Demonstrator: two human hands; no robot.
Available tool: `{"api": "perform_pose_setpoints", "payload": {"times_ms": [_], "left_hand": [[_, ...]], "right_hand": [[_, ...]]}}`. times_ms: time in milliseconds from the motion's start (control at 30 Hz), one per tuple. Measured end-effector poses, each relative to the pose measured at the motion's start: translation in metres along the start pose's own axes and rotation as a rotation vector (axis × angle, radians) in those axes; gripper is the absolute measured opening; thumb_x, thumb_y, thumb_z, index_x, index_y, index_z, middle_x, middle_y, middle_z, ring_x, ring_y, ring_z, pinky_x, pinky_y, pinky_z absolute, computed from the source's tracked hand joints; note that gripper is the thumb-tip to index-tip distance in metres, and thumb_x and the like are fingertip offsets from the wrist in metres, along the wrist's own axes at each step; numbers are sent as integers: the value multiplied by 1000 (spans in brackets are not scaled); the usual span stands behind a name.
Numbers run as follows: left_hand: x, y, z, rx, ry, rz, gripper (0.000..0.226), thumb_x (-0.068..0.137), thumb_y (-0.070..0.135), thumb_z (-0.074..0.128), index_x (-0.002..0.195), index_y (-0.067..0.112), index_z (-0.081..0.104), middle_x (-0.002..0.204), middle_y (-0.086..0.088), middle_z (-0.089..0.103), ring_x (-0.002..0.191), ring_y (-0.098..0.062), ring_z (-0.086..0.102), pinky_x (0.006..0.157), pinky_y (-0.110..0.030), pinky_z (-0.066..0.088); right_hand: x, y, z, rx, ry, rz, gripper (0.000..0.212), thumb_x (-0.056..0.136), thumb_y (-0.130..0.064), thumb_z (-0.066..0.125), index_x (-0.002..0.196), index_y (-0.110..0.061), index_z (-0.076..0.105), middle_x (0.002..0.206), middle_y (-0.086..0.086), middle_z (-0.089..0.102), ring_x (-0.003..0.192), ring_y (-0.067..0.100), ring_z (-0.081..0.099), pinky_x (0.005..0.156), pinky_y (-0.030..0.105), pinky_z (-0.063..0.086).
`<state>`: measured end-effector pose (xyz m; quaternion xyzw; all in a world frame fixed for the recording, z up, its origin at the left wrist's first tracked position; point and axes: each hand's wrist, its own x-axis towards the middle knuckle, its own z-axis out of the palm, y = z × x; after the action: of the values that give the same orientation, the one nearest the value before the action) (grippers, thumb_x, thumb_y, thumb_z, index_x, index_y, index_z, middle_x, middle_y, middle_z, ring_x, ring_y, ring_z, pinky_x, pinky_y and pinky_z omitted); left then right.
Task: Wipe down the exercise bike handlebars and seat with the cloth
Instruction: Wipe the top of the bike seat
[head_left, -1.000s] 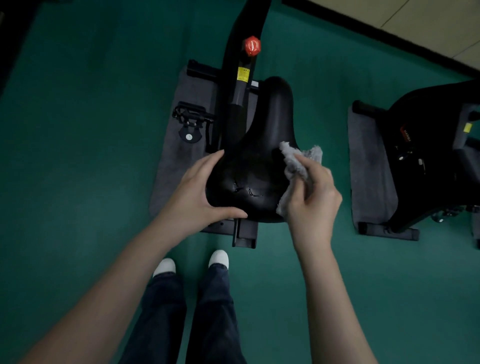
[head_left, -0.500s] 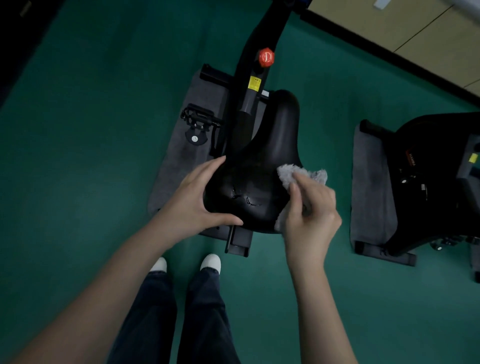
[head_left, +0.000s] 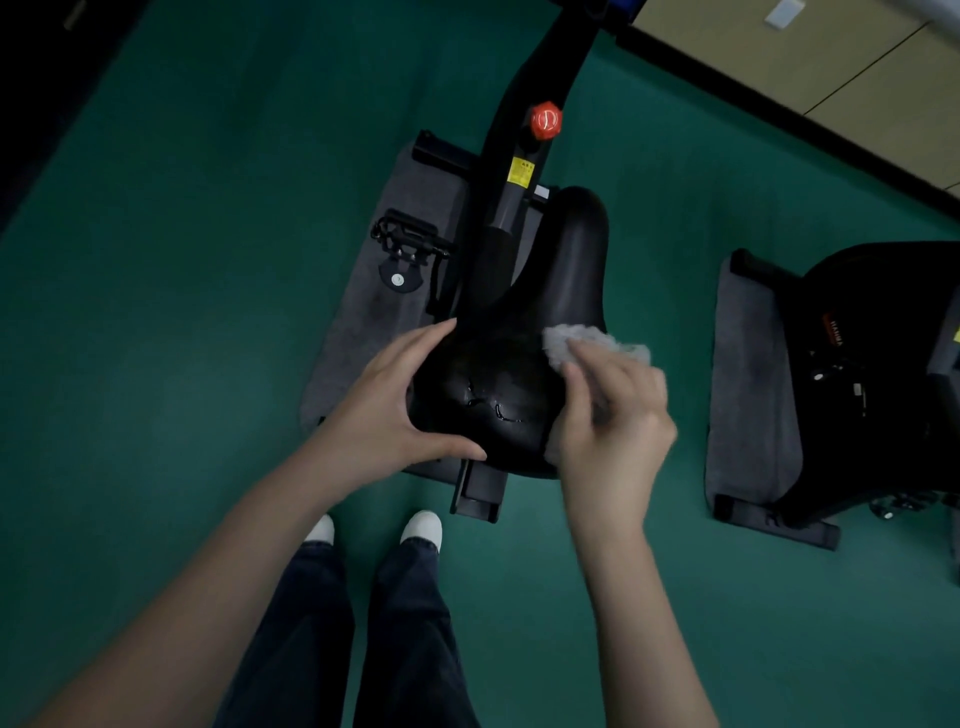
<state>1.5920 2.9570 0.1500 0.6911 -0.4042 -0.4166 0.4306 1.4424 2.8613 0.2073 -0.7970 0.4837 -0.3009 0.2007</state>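
Seat-wiping step: the left hand (head_left: 384, 410) grasps the seat (head_left: 550, 312) at its left rear edge; the right hand (head_left: 615, 426) clutches the grey cloth (head_left: 569, 340) against its right flank. Droplets (head_left: 498, 410) glint mid-seat, so the next stroke probably calls for sweeping leftward across them.

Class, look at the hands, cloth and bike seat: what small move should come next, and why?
Probably sweep the right hand with the grey cloth leftward across the wide rear of the seat: the cloth sits at its right edge, droplets glisten mid-seat, and the left hand holds the left side.
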Motion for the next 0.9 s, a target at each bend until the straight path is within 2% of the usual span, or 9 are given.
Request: {"api": "perform_pose_setpoints", "payload": {"times_ms": [100,200,400,533,600,667,767,833,900], "left_hand": [[1,1,0,-19,10,18,108,38,80,70,132,56,23,132,44,22,136,1,26,116,-30,23],[1,1,0,-30,11,22,107,38,80,72,132,59,24,133,44,23,136,2,26,114,-28,23],[1,0,0,-15,5,-1,106,35,80,72,127,69,22,127,54,19,134,9,24,110,-22,21],[0,-2,2,-30,23,10,105,37,74,75,129,64,24,132,46,22,135,6,25,112,-24,22],[0,-2,2,-31,15,4,105,36,75,75,128,67,24,131,49,21,134,8,25,110,-22,22],[1,-2,2,-24,4,-7,107,35,78,74,127,71,22,129,53,19,133,11,24,109,-23,22],[1,-3,1,-21,9,-7,108,34,82,71,129,70,22,129,53,19,133,11,23,110,-25,22],[1,-3,1,-18,17,3,107,35,84,70,129,69,22,130,52,20,134,9,24,111,-26,23],[1,-3,1,-12,22,8,106,35,85,69,128,71,21,131,51,20,135,7,25,111,-26,23]], "right_hand": [[-13,-18,14,-21,-113,-200,18,87,-4,65,103,-7,73,98,4,69,97,23,60,85,41,47],[-15,-10,9,14,-159,-284,18,88,-3,64,104,-5,72,101,4,69,98,22,60,84,44,48],[-15,8,-3,4,81,-51,17,88,1,63,102,-2,72,95,1,66,91,23,60,81,45,53],[-27,-8,12,43,36,-125,18,89,-4,62,104,-3,72,97,6,69,94,23,59,83,46,51],[-32,-2,7,66,-1,-171,19,89,-3,61,104,-2,71,99,7,69,97,22,59,86,45,50],[-30,9,-3,37,22,-145,19,90,-2,60,105,0,71,99,8,68,97,23,59,89,41,49],[-20,17,-6,0,146,-24,17,90,0,60,102,0,71,95,7,69,93,20,59,87,33,50],[-19,13,2,19,195,15,16,90,0,61,101,-1,72,94,6,69,92,15,57,85,38,51],[-26,7,10,51,187,-30,16,90,0,61,102,-1,71,96,7,69,93,18,58,83,44,52]]}}
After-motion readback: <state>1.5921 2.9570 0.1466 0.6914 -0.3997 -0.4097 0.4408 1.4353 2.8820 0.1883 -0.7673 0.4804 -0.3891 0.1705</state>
